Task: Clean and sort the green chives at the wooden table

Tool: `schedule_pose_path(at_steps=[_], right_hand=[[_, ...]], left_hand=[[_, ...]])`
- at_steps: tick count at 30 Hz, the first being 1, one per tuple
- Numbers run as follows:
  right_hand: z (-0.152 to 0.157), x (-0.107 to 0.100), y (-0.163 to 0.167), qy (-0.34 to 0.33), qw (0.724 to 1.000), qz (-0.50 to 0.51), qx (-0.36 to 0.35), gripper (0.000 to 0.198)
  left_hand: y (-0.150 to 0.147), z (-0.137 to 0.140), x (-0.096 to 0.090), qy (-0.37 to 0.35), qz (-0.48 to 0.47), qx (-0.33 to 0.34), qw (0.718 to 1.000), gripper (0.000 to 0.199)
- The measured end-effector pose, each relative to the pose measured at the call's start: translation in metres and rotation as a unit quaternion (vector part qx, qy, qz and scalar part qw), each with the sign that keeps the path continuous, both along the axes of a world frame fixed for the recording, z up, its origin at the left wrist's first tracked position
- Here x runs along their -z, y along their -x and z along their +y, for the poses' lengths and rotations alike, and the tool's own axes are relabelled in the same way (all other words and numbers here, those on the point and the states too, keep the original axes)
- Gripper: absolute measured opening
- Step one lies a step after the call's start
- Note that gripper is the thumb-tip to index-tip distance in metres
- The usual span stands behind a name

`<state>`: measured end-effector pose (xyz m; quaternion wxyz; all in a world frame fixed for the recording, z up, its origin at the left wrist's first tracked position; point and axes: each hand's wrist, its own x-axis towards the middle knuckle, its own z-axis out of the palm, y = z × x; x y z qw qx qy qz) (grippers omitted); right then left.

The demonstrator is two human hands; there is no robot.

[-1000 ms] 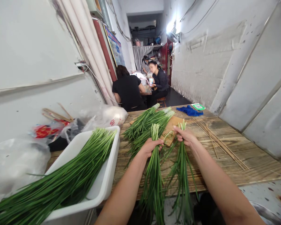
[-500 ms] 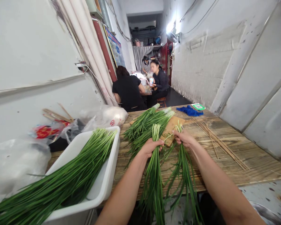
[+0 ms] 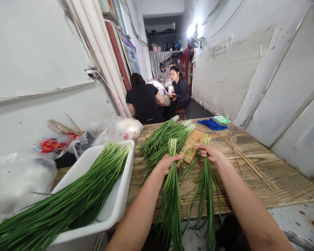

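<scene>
My left hand is closed around a bunch of garlic chives, pale stem ends up and green leaves hanging over the table's front edge. A single pale stem pokes out sideways by its thumb. To the right, my right hand grips a thinner bunch of chives, also with the stem ends up. Just beyond both hands lies a pile of chives, partly over a small wooden board with a few scraps on it.
A white plastic tub full of long chives stands at the left, beside plastic bags. Thin wooden sticks, a blue cloth and a QR-code card lie on the wooden table. Several people sit or stand farther back.
My right hand has moved slightly right with its bunch, away from the left hand. The left hand keeps its hold and has barely shifted.
</scene>
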<state>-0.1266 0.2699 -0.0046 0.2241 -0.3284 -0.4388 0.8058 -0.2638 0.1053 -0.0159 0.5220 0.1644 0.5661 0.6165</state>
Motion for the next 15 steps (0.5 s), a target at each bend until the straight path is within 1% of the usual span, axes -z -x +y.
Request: schedule_pose_path(at_steps=[3, 6, 11, 15], right_hand=[[-0.0029, 0.0034, 0.0044, -0.028, 0.999, -0.027, 0.032, 0.024], [-0.0037, 0.0043, 0.0056, -0.027, 0.998, -0.037, 0.044, 0.03], [-0.0073, 0.0047, 0.0041, -0.04, 0.999, -0.015, -0.009, 0.027], [-0.0063, 0.0059, 0.003, -0.052, 0.997, -0.042, -0.042, 0.024]], left_hand=[[-0.0002, -0.0001, -0.0002, -0.01, -0.002, -0.004, 1.0, 0.008], [-0.0005, -0.0004, -0.0005, -0.016, -0.008, 0.002, 1.0, 0.009], [-0.0018, -0.0009, -0.0025, -0.023, -0.02, 0.011, 0.999, 0.013], [-0.0019, -0.0011, -0.0038, -0.02, -0.018, 0.012, 1.0, 0.013]])
